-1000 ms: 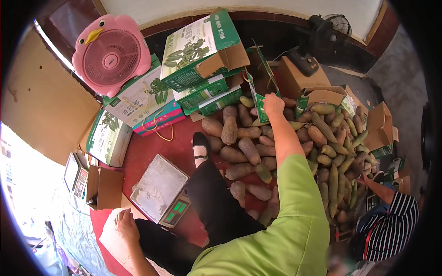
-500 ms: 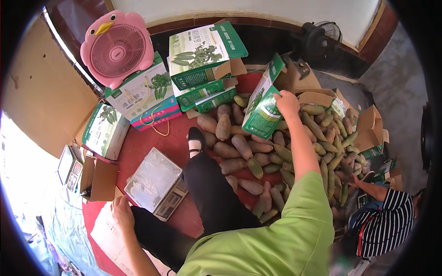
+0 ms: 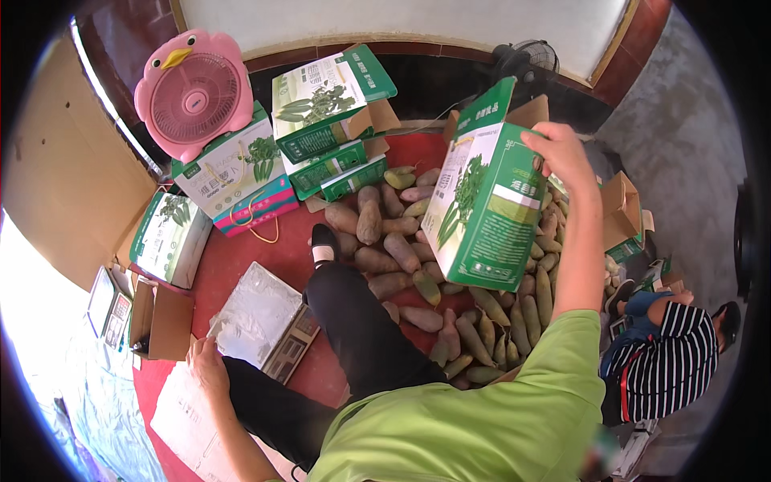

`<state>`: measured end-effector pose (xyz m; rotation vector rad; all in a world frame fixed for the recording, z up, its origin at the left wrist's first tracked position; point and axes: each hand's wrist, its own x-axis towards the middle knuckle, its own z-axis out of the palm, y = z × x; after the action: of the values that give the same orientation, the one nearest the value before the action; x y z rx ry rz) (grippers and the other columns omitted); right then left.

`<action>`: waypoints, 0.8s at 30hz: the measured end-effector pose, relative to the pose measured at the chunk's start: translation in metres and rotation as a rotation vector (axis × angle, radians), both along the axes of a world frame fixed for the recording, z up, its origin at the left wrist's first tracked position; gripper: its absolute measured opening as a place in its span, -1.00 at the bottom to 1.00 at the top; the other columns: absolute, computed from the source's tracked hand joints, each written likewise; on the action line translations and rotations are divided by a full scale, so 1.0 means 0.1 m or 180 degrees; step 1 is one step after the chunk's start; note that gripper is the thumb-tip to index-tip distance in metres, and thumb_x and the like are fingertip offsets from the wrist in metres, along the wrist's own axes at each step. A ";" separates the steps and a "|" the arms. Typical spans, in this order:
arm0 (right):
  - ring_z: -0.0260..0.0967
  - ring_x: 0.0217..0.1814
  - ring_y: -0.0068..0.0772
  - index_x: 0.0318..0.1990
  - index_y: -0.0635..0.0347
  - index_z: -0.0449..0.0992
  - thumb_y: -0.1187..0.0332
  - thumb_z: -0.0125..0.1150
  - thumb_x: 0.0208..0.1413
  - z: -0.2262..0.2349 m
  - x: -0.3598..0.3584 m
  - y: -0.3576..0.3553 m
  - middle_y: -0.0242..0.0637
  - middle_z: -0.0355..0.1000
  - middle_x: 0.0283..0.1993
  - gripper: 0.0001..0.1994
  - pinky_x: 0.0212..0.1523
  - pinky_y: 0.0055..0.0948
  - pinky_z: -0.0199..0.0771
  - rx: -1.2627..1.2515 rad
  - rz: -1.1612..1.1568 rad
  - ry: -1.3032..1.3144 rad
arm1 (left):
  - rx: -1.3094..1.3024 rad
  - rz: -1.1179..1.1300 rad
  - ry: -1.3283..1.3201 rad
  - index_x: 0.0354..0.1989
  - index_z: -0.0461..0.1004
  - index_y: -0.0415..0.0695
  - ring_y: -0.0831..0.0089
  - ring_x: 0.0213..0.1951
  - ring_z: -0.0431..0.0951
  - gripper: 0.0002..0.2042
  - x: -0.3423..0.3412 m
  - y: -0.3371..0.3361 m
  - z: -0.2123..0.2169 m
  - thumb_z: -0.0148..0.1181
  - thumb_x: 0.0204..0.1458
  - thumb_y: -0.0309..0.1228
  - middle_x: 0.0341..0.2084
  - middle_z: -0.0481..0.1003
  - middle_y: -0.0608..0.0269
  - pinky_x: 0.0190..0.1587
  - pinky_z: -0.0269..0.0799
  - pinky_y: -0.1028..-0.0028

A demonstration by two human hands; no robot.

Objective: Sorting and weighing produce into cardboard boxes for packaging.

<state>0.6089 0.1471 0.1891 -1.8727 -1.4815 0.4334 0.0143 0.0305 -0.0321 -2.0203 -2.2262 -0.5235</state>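
Observation:
My right hand [image 3: 560,153] grips the upper edge of a green and white cardboard box [image 3: 483,197] and holds it lifted and tilted above a heap of long brownish-green vegetables [image 3: 418,265] on the red floor. My left hand [image 3: 207,363] rests flat on the floor on a white sheet of paper [image 3: 189,418], close to a flat weighing scale [image 3: 265,320] covered with plastic film. My black-trousered leg [image 3: 353,321] stretches toward the heap.
Several green and white cartons [image 3: 321,120] are stacked at the back beside a pink bird-shaped fan [image 3: 193,92]. A small open brown box [image 3: 161,321] stands at the left. Another person in a striped shirt [image 3: 671,361] crouches at the right near open cartons [image 3: 622,213].
My right hand has taken the green box from the pile's far side, lifted it and brought it nearer over the vegetables. My left hand stays on the floor.

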 end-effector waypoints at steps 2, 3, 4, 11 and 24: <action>0.11 -0.67 -0.77 -0.50 0.22 0.48 0.27 0.16 0.08 0.29 -0.14 -0.19 -0.54 0.30 -0.58 -0.78 -0.71 -0.69 0.07 0.0082 0.0078 0.0011 | 0.0028 0.0004 -0.0047 -0.24 0.53 -0.17 0.13 -0.13 0.45 -0.83 0.01 0.00 0.03 0.05 0.01 -0.51 -0.27 0.49 0.13 -0.03 0.31 0.25; 0.11 -0.69 -0.76 -0.48 0.20 0.50 0.27 0.16 0.09 0.39 -0.20 -0.25 -0.53 0.32 -0.61 -0.79 -0.71 -0.68 0.08 0.0207 0.0302 0.0142 | 0.0035 0.0027 -0.0076 -0.24 0.53 -0.17 0.13 -0.12 0.45 -0.83 0.00 0.00 0.05 0.05 0.01 -0.52 -0.27 0.49 0.13 -0.02 0.31 0.25; 0.12 -0.72 -0.75 -0.46 0.19 0.52 0.27 0.17 0.10 0.47 -0.26 -0.31 -0.52 0.33 -0.64 -0.80 -0.70 -0.68 0.08 0.0327 0.0530 0.0270 | 0.0054 0.0037 -0.0087 -0.24 0.53 -0.17 0.13 -0.12 0.45 -0.83 -0.02 -0.01 0.04 0.05 0.01 -0.52 -0.27 0.49 0.13 -0.02 0.31 0.25; 0.17 -0.56 -0.79 -0.41 0.25 0.51 0.33 0.17 0.14 0.77 -0.90 -0.43 -0.54 0.34 -0.48 -0.82 -0.62 -0.69 0.14 0.1237 0.1603 0.0277 | 0.0119 0.0050 -0.0091 -0.20 0.52 -0.15 0.14 -0.10 0.44 -0.80 -0.06 -0.09 0.09 0.03 0.02 -0.52 -0.25 0.49 0.14 -0.01 0.30 0.24; 0.33 -0.46 -0.30 -0.49 0.07 0.41 0.22 0.23 -0.05 -0.18 -2.74 0.48 -0.36 0.28 -0.46 -0.82 -0.43 -0.36 0.32 0.2889 0.3557 -0.1493 | 0.0912 0.0203 -0.0417 0.19 0.26 -0.08 0.06 0.16 0.26 -0.44 -0.23 -0.25 0.13 0.15 -0.08 -0.57 0.11 0.30 0.05 0.18 0.17 0.19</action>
<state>0.3349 0.1954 0.1709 -0.3301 -2.4024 -0.2346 -0.0086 0.0053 -0.0193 -1.8130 -2.1291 -0.9326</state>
